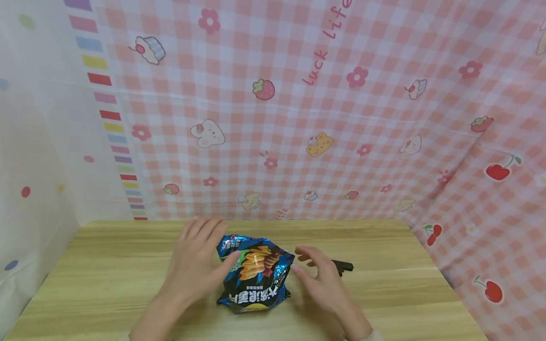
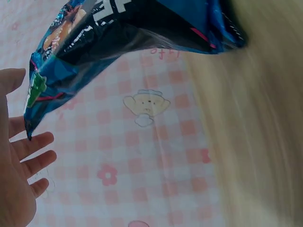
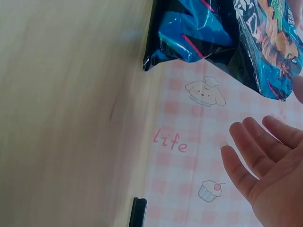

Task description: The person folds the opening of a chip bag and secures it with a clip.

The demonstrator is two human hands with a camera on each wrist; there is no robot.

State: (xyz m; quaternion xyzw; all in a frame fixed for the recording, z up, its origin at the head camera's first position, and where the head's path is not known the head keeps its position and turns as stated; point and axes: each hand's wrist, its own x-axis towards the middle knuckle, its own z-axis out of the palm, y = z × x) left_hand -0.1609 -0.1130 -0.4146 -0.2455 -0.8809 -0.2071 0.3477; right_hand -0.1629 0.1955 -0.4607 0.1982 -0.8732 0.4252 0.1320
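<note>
So both hands are out over the work, and neither one is gripping anything. Left hand (image 1: 194, 260) is spread wide, fingers straight, thumb sticking out across the bag's side. Right hand (image 1: 317, 278) is looser, fingers softly bent, thumb and fingertips apart. Can't tell if either thumb actually brushes the bag.

Biggest thing around is the checked cloth (image 1: 290, 113), hanging up beyond both hands with little cartoon prints all over. Then there's the wooden table (image 1: 396, 293), running under both hands and out past them on each side.

Chip bag (image 1: 256, 279) sits right between the hands, puffed and crinkly, its printed front facing up toward the head camera. Smallest bit: a black object (image 1: 347, 266) on the table just past the right hand's fingers, partly hidden, so no clue what it is.

What could go wrong, imo: slick foil plus no real grip means the bag could tip or slide if one hand nudges it alone. Squeeze hard from both sides and the chips probably get crushed. And a careless swing of the right hand might knock that black object.
</note>
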